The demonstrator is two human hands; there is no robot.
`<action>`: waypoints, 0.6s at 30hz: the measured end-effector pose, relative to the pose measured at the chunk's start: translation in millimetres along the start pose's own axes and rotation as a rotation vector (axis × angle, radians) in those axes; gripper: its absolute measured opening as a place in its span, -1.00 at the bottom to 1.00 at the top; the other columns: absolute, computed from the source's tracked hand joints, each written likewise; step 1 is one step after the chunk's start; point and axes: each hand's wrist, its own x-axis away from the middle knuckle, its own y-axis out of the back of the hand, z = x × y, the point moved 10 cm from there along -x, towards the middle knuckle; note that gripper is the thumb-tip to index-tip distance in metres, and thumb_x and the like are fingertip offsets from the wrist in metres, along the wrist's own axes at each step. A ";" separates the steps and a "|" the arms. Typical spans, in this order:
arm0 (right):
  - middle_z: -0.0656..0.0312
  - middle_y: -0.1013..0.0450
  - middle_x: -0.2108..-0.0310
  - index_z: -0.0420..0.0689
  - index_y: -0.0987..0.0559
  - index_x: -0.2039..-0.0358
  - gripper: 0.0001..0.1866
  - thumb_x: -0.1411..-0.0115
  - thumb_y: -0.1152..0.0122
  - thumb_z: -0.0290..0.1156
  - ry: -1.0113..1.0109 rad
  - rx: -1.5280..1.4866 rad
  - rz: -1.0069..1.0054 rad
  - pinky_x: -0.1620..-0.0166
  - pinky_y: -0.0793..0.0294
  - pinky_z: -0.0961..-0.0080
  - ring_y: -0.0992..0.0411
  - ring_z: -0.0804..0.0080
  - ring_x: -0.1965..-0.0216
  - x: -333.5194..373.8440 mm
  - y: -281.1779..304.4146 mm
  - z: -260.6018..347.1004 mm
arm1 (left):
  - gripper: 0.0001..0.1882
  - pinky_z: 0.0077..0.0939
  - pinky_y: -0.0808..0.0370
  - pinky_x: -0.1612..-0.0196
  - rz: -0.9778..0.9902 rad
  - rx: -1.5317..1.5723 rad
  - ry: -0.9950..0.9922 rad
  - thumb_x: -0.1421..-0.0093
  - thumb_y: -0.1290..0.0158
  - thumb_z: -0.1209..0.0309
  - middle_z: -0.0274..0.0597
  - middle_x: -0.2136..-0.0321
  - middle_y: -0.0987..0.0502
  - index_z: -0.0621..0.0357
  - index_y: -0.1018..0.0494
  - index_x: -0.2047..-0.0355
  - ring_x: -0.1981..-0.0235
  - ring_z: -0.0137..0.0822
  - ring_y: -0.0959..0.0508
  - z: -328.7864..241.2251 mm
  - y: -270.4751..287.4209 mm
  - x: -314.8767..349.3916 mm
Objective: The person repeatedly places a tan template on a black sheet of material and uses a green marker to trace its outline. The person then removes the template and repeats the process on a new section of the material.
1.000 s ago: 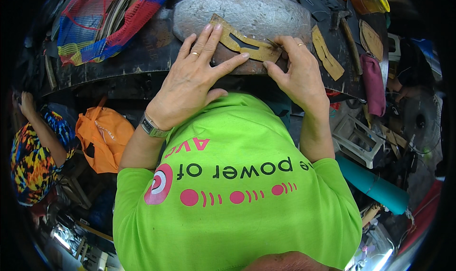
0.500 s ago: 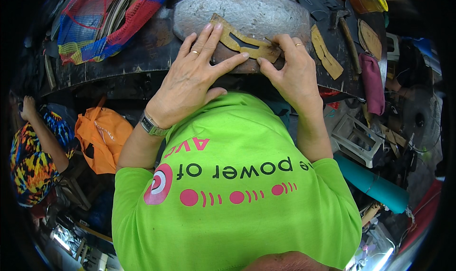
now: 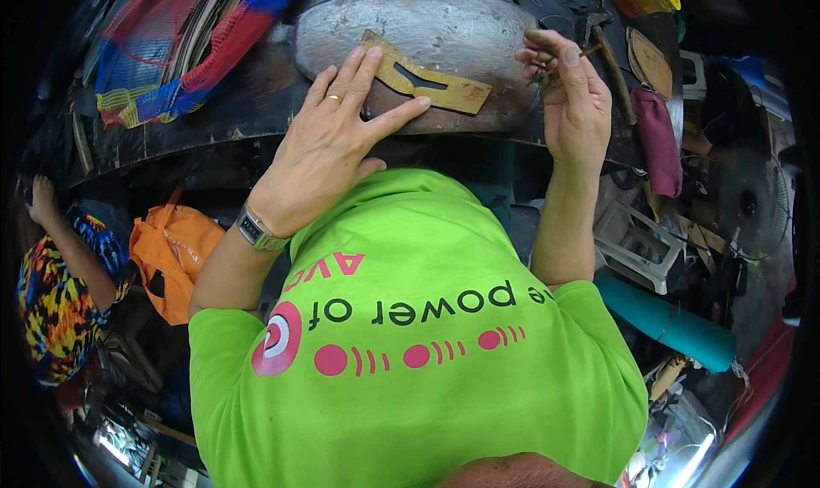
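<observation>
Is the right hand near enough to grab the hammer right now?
Probably yes. The hammer lies just to the right of the right hand, and nothing seems to lie on top of it. But that hand seems to be pinching a thin tool, so it may need to let go first.

flat bent tan piece (image 3: 461, 96) — slotted along its middle — aslant on the grey slab (image 3: 410, 20), slim dark tool (image 3: 590, 50), partly hidden
</observation>
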 end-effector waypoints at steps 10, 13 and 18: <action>0.25 -0.53 0.22 -0.25 -0.62 -0.04 -0.66 -0.55 -0.04 -0.25 -0.161 0.065 0.178 0.34 -0.46 0.76 -0.49 0.64 0.40 10.9 -42.8 -27.2 | -0.01 0.01 -0.12 -0.47 -0.002 0.015 -0.005 0.03 -0.44 0.31 0.15 -0.50 -0.01 -0.43 -0.28 -0.43 -0.52 0.07 -0.09 2.1 0.3 1.6; 0.26 -0.55 0.26 -0.22 -0.56 -0.02 -0.79 -0.50 -0.11 -0.39 -0.234 -0.109 0.205 0.23 -0.62 0.68 -0.60 0.59 0.26 15.8 -61.7 -40.8 | -0.03 0.03 -0.13 -0.46 -0.008 0.012 -0.013 0.02 -0.43 0.32 0.17 -0.49 -0.04 -0.40 -0.29 -0.43 -0.51 0.08 -0.10 1.5 1.2 1.3; 0.18 -0.58 0.20 -0.25 -0.52 0.02 -0.86 -0.45 -0.11 -0.57 -0.160 -0.111 0.215 0.08 -0.71 0.53 -0.63 0.49 0.17 17.0 -75.2 -38.4 | -0.07 0.06 -0.13 -0.45 -0.012 -0.003 -0.023 -0.01 -0.41 0.32 0.21 -0.46 -0.08 -0.36 -0.31 -0.42 -0.50 0.09 -0.11 -1.4 0.8 1.1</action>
